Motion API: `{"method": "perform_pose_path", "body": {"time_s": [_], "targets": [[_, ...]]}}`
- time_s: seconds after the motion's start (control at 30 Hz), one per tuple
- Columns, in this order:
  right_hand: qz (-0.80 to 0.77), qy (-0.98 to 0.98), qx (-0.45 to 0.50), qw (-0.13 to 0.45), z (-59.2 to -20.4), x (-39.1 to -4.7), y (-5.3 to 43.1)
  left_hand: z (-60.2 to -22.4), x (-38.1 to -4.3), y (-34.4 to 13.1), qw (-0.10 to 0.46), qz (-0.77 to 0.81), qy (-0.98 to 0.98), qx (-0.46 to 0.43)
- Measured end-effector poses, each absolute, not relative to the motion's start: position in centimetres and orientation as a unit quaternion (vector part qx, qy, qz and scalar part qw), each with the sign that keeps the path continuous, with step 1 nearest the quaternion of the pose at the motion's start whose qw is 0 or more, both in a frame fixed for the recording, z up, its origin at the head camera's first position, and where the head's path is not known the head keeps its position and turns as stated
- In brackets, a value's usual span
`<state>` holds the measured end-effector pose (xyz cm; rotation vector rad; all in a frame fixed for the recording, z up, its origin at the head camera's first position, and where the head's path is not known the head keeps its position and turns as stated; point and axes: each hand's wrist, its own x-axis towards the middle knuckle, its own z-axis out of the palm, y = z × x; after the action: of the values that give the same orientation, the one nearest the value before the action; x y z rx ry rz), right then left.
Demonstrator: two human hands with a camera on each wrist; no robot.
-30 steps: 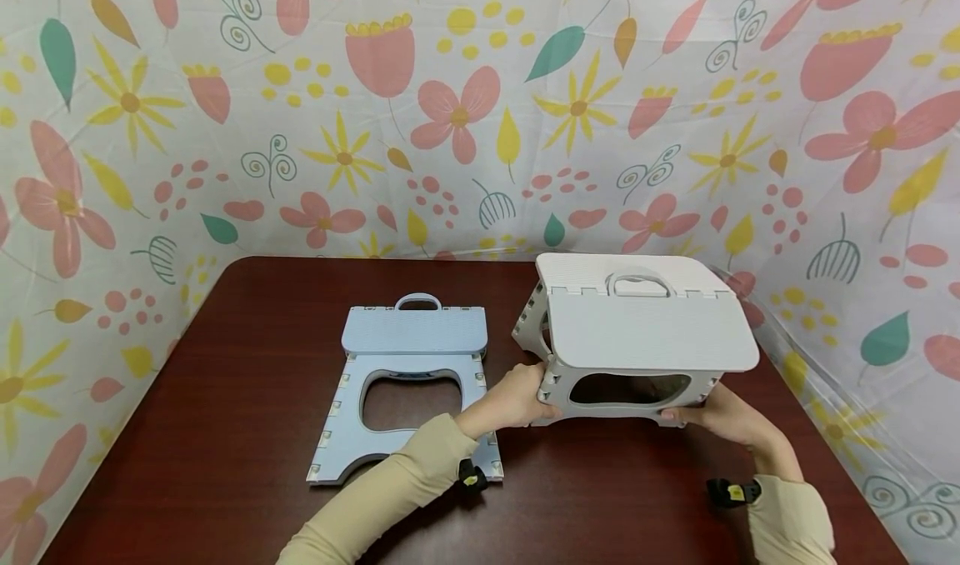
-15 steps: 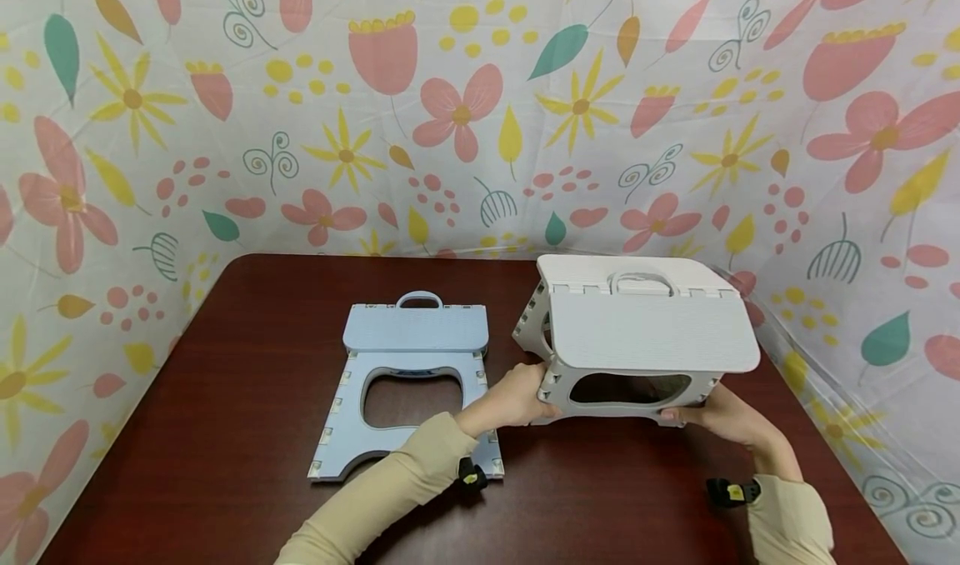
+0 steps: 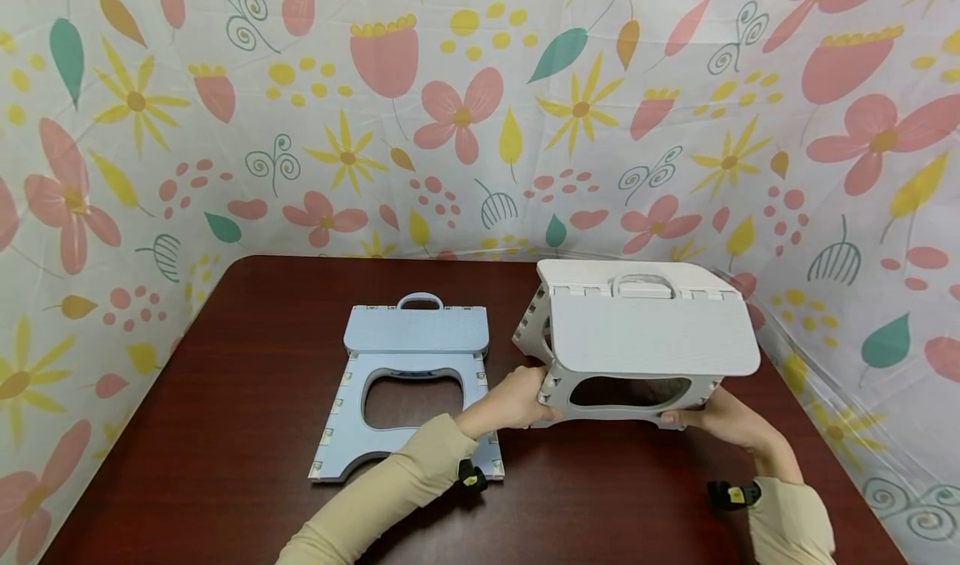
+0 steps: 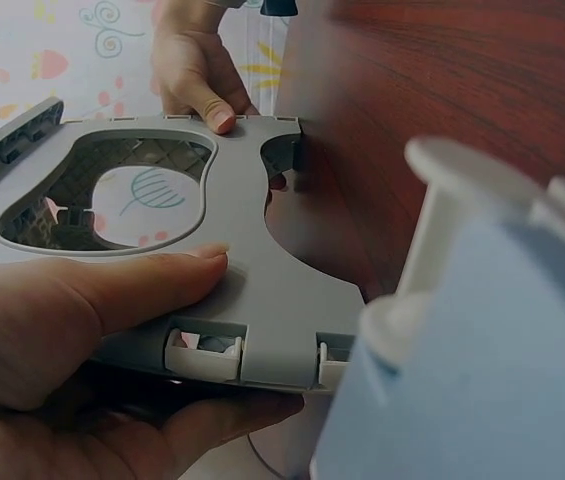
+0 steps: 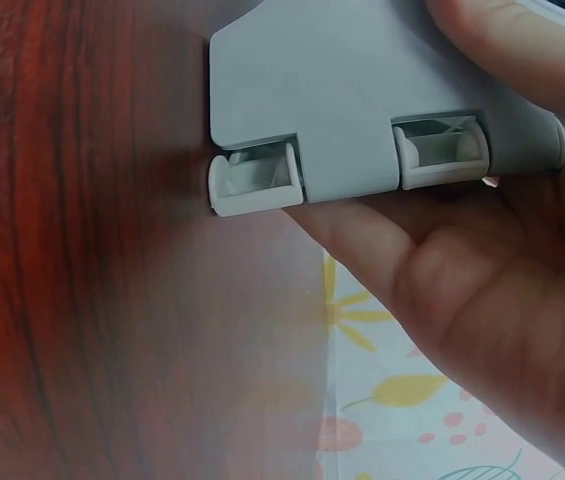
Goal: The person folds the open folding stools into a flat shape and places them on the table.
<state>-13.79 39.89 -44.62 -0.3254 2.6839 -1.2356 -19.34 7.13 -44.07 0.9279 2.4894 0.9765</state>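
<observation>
A white folding step stool (image 3: pixel 652 332) stands partly unfolded on the right side of the table, its two-part top sloping to a ridge with a loop handle. At its near left leg edge my left hand (image 3: pixel 513 398) grips the panel; the left wrist view shows the thumb (image 4: pixel 167 290) on the outer face and the fingers beneath. My right hand (image 3: pixel 731 422) holds the near right leg corner, thumb in front. In the right wrist view, fingers (image 5: pixel 362 240) lie behind the hinged edge (image 5: pixel 352 165). Most fingers are hidden in the head view.
A light blue folding stool (image 3: pixel 416 332) lies flat, left of the white one, partly behind my left forearm. Both rest on a dark red-brown table (image 3: pixel 225 398). A flower-patterned curtain (image 3: pixel 465 115) hangs behind and along the sides.
The top of the white stool has sunk very slightly. Both hands keep their grip in nearly the same place, and the blue stool stays put.
</observation>
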Motion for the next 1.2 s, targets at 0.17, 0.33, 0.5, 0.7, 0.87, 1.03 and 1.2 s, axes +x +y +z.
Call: {"method": "perform_pose_path", "body": {"time_s": [0.17, 0.33, 0.5, 0.7, 0.87, 1.03, 1.2], "targets": [[-0.415, 0.899, -0.112, 0.082, -44.5, -13.69, 39.76, -43.98, -19.29, 7.12, 0.155, 0.337, 0.87, 0.326], [-0.417, 0.898, -0.113, 0.087, -44.46, -13.69, 39.73, -44.01, -19.18, 7.01, 0.157, 0.342, 0.865, 0.331], [-0.412, 0.9, -0.11, 0.093, -44.53, -13.8, 39.83, -44.05, -19.13, 6.95, 0.158, 0.344, 0.864, 0.333], [-0.409, 0.901, -0.109, 0.096, -44.47, -13.73, 39.88, -44.0, -19.12, 6.91, 0.167, 0.348, 0.86, 0.335], [-0.408, 0.901, -0.105, 0.101, -44.54, -13.71, 39.94, -44.07, -19.09, 6.87, 0.169, 0.351, 0.857, 0.338], [-0.403, 0.904, -0.095, 0.108, -44.66, -13.75, 39.94, -44.03, -19.06, 6.83, 0.168, 0.35, 0.855, 0.344], [-0.406, 0.902, -0.092, 0.111, -44.82, -13.69, 39.92, -43.92, -19.05, 6.83, 0.172, 0.344, 0.856, 0.347]]}}
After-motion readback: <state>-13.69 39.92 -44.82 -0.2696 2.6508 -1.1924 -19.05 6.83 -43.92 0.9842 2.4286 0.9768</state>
